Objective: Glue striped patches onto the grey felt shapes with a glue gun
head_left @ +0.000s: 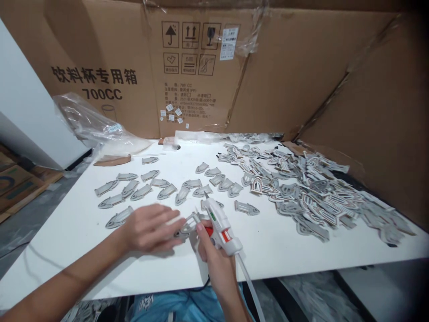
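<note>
My right hand (214,255) grips a white glue gun (219,221) with a red trigger, its nozzle tilted up and away from me. A long pale glue stick (250,281) runs out of the gun's back end. By my right thumb is a small grey cut-out piece (187,227), partly hidden by my fingers. My left hand (152,228), somewhat blurred, reaches in from the left with fingers stretched out, its fingertips close to that piece. Whether they touch it, I cannot tell. Several similar grey pieces (159,182) lie spread across the table beyond my hands.
A large heap of cut-out pieces (311,192) covers the right side of the white table (268,255). Cardboard walls (197,94) stand behind and to the right. A clear plastic bag (97,125) lies at the back left. Small white stickers (171,117) are stuck on the cardboard.
</note>
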